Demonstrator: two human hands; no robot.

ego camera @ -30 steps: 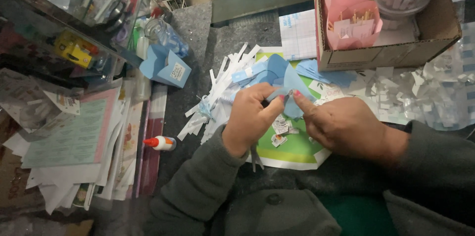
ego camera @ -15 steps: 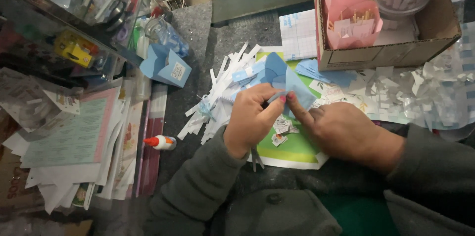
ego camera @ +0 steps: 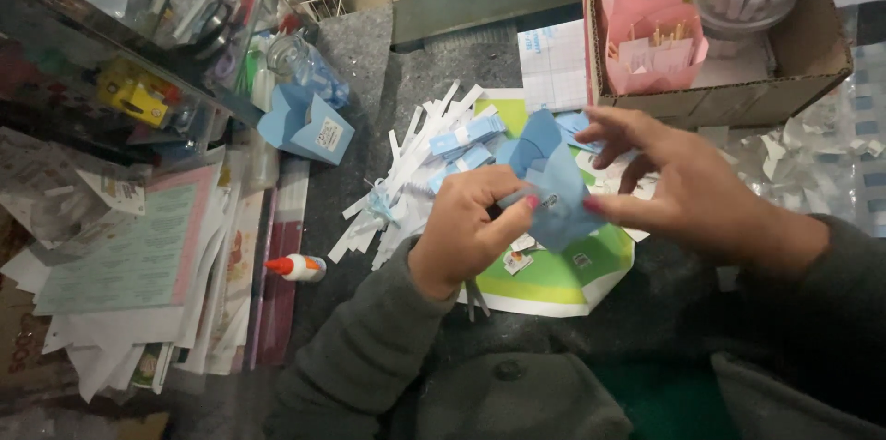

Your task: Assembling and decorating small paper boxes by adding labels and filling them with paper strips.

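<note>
Fingers of the left hand [ego camera: 466, 232] and right hand [ego camera: 688, 186] pinched the blue paper piece [ego camera: 554, 183], now lifted off the green sheet [ego camera: 554, 278] at 6 o'clock, folding apparently moved to in-hand shaping.

We see a dim, cool-toned scene, lit softly from above with no hard shadows. Our right hand [ego camera: 692, 186] is smeared by motion blur at the fingers. The clear plastic bins [ego camera: 138, 24] at upper left catch dull glare. Edges bend slightly, and the dark sleeves at the bottom lose detail.
</note>
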